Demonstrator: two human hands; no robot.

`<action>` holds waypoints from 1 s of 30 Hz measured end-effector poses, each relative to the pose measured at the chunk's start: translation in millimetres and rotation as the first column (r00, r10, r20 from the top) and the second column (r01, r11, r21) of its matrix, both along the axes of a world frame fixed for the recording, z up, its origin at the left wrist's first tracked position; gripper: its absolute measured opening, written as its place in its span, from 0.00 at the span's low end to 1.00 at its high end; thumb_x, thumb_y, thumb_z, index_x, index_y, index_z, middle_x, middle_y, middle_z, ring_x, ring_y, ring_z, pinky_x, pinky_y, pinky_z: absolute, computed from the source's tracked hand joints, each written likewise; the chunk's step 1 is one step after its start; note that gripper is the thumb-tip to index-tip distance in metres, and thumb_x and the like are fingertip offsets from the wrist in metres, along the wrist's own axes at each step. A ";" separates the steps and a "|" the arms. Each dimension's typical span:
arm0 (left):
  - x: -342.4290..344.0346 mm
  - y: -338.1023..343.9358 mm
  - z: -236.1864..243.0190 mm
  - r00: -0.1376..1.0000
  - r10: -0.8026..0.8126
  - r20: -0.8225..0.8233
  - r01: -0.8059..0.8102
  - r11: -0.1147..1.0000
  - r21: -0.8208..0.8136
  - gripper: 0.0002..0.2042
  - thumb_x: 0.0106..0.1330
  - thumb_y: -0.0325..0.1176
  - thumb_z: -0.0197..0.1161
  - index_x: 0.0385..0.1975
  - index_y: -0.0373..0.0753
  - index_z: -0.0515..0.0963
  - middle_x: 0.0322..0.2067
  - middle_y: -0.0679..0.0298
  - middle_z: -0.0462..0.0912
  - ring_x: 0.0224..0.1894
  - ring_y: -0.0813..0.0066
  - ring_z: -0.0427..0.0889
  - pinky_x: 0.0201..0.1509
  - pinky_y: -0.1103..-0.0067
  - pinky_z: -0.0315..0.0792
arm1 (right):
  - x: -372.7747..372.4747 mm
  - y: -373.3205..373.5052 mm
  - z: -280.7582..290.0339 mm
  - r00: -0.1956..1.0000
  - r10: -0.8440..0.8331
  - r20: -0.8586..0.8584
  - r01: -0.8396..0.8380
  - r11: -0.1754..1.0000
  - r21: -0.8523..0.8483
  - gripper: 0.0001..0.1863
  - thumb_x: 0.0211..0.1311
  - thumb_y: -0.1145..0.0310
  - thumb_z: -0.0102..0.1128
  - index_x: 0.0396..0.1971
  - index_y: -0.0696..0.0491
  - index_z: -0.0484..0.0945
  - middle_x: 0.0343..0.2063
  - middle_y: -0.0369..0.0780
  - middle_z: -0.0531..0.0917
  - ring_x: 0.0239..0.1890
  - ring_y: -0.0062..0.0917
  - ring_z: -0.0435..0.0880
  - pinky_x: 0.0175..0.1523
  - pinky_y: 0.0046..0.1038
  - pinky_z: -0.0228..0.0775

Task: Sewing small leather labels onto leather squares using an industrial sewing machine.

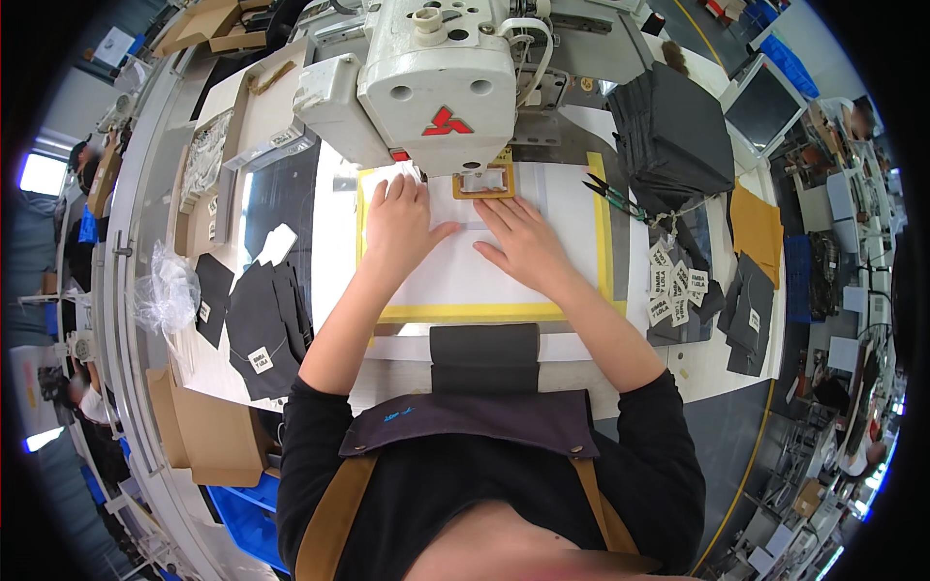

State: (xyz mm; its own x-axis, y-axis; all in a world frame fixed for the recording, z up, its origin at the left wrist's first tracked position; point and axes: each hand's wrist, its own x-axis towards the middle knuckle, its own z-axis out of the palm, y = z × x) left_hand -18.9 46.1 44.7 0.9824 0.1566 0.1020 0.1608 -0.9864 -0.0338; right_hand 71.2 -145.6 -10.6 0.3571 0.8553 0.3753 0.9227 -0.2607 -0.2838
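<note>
My left hand (395,228) lies flat on a white work surface (436,286) edged with yellow tape, fingers pointing away and thumb spread to the right. Flat on the same surface rests my right hand (525,247), its fingertips at the near edge of a small orange-yellow clamp frame (482,195). Something pale shows inside that frame, but I cannot make out what. Above my hands stands the white head of an industrial sewing machine (438,82). Neither hand holds anything that I can see. A dark folded piece (484,358) lies at the near table edge.
Dark cut pieces (266,320) with white labels lie at left, beside a clear plastic bag (167,290). On the right are green-handled snips (615,198), a stack of black pieces (673,131), loose white labels (668,290) and an orange-brown piece (756,232). A cardboard box (208,426) stands lower left.
</note>
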 end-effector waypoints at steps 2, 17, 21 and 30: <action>-5.7 -6.4 11.5 0.965 0.056 -0.257 -0.097 0.984 -0.150 0.32 0.56 0.57 0.64 0.47 0.31 0.77 0.50 0.51 0.77 0.53 0.57 0.76 0.61 0.66 0.64 | 0.3 0.7 -1.4 1.000 0.007 -0.005 -0.007 1.000 0.002 0.29 0.63 0.56 0.59 0.58 0.59 0.69 0.57 0.47 0.74 0.60 0.38 0.72 0.68 0.40 0.57; 18.5 -28.0 -30.5 0.878 -0.332 0.346 0.414 0.889 -0.198 0.39 0.54 0.60 0.62 0.51 0.27 0.72 0.49 0.46 0.77 0.55 0.52 0.75 0.63 0.65 0.65 | 6.8 -0.4 -2.6 0.999 0.043 -0.008 -0.043 0.999 0.018 0.28 0.51 0.62 0.63 0.53 0.58 0.71 0.52 0.47 0.77 0.57 0.37 0.73 0.69 0.39 0.55; 19.7 -29.2 -32.6 0.885 -0.337 0.321 0.410 0.891 -0.193 0.40 0.54 0.62 0.61 0.53 0.27 0.70 0.50 0.44 0.77 0.55 0.50 0.75 0.64 0.64 0.64 | 7.3 -0.9 -2.2 0.998 0.053 -0.027 -0.052 0.999 0.010 0.27 0.52 0.62 0.62 0.51 0.58 0.72 0.51 0.46 0.77 0.57 0.37 0.73 0.69 0.39 0.55; 24.0 -32.3 -32.8 0.900 -0.331 0.285 0.394 0.897 -0.201 0.42 0.53 0.66 0.59 0.52 0.27 0.70 0.49 0.42 0.76 0.54 0.48 0.75 0.63 0.64 0.64 | 6.4 -1.0 -4.1 0.999 0.033 -0.036 -0.033 0.999 0.004 0.26 0.52 0.62 0.62 0.51 0.57 0.72 0.50 0.46 0.77 0.57 0.37 0.72 0.69 0.39 0.55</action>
